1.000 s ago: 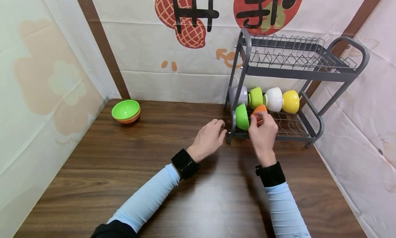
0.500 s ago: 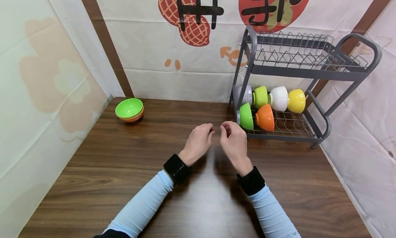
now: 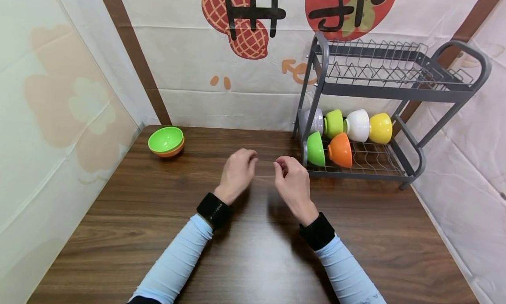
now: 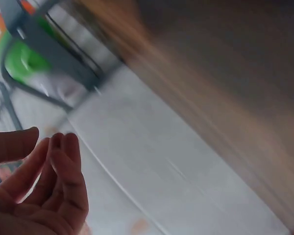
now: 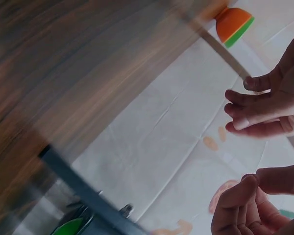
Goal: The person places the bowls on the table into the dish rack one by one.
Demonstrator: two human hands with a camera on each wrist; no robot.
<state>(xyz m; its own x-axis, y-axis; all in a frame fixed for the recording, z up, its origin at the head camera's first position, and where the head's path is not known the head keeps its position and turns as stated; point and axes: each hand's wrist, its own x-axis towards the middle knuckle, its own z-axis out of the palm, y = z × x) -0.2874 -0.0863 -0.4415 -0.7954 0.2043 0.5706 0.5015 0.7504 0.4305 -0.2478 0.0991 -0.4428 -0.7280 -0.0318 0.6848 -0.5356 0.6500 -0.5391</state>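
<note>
Both hands hover over the table's middle with loosely bent fingers and hold nothing. The left hand [image 3: 236, 174] is apart from the right hand [image 3: 293, 183]; in the right wrist view, the right thumb meets a fingertip. Just right of the right hand, the rack's lower tier carries a green bowl [image 3: 316, 149] and an orange bowl [image 3: 341, 150], both tipped on their sides. Behind them lie a lavender bowl [image 3: 315, 121], a lime green cup [image 3: 334, 122], a white cup [image 3: 358, 125] and a yellow cup [image 3: 381, 128]. At the far left, a green bowl [image 3: 165, 139] sits inside an orange bowl [image 3: 171, 153].
A grey two-tier dish rack [image 3: 395, 92] stands at the back right; its upper wire tier bears no dishes. The dark wooden table [image 3: 138, 216] meets a printed cloth backdrop [image 3: 189, 106] at its rear, with pale cloth walls on both sides.
The right hand has let go of the orange bowl on the rack and drawn back left, away from it. The left hand has shifted left. The orange bowl now shows fully.
</note>
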